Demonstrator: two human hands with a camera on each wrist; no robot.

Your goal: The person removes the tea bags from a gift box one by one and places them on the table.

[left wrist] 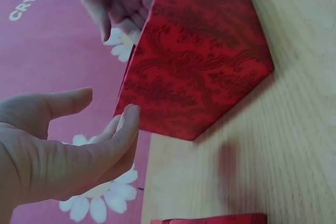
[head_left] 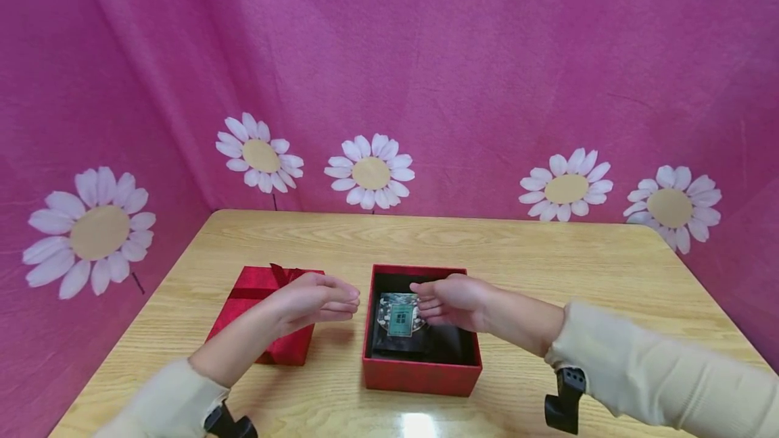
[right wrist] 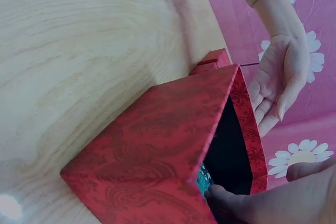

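Note:
An open red gift box [head_left: 422, 378] with a dark brocade pattern stands on the table, its inside black. In it lies a dark package with a green label [head_left: 400, 320] and a pale floral print. My right hand [head_left: 456, 299] is over the box opening, fingers loosely bent beside the package with nothing gripped; in the right wrist view its thumb [right wrist: 223, 200] overlaps the package's edge. To the left of the box my left hand [head_left: 316, 299] hovers, holding nothing, fingers extended towards the box wall. Below and behind it sits the red lid [head_left: 292, 347], partly hidden by that hand and forearm.
A dark red ribbon bow [head_left: 282, 276] tops the lid. The wooden table [head_left: 548, 255] reaches back to a pink curtain [head_left: 462, 86] printed with white daisies. Black wrist cameras [head_left: 566, 397] hang beneath both sleeves.

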